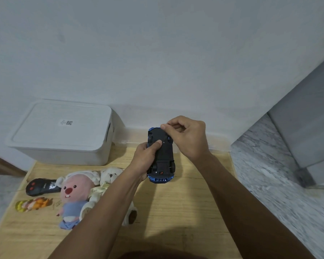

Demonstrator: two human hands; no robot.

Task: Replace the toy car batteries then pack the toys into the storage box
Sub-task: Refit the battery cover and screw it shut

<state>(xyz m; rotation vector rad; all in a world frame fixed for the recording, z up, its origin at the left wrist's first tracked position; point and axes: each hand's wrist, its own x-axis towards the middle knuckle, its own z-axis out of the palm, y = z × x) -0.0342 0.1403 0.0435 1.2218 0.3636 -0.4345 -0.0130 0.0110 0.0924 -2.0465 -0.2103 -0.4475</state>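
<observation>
A blue toy car [162,156] is held upside down above the wooden table [185,206], its black underside facing me. My left hand [145,161] grips its left side, thumb pressed on the underside. My right hand [185,138] is at the car's far end, fingertips pinched together by the far wheel; whether they hold something small is unclear. The white storage box [62,133] stands at the back left with its lid on.
On the table's left lie a black remote control [40,186], a pink plush in blue clothes [76,197], a white teddy bear [110,177] and a small orange-yellow toy [32,203]. A clear flat tray [219,144] rests by the wall. Grey marbled floor lies to the right.
</observation>
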